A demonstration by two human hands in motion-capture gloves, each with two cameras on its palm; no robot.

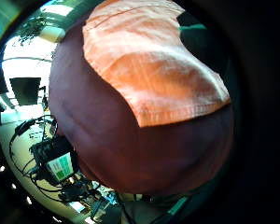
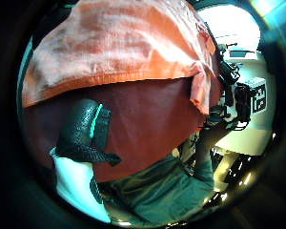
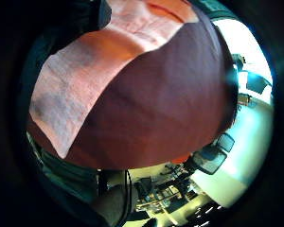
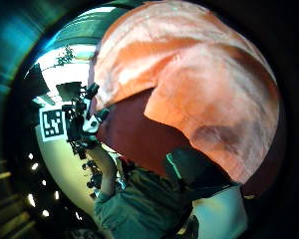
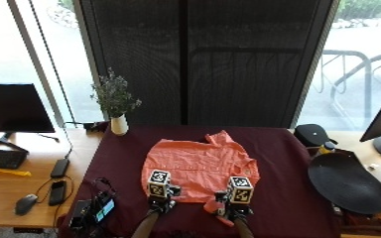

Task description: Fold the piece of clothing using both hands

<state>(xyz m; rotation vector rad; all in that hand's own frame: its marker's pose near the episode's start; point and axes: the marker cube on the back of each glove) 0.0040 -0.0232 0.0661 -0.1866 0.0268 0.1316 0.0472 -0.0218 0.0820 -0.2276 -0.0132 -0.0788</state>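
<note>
An orange shirt [image 5: 197,168] lies spread flat on the dark maroon tablecloth [image 5: 276,148]. My left hand [image 5: 158,204] hovers at the shirt's near hem, left of centre. Its thumb [image 2: 83,129] is stretched over bare tablecloth just short of the hem [image 2: 109,78]. My right hand [image 5: 235,210] is at the near right corner, beside a small bunched bit of orange cloth [image 5: 214,206]. Its thumb [image 4: 187,169] lies by the shirt's edge [image 4: 214,144] without closing on it. The shirt [image 1: 149,60] [image 3: 85,75] fills much of both little finger side views.
A white vase with a plant [image 5: 118,124] stands at the table's far left corner. A black round case [image 5: 346,183] lies at the right edge. A small device with cables [image 5: 95,210] sits at the near left corner. A monitor [image 5: 12,109], phone and mouse are on the wooden desk to the left.
</note>
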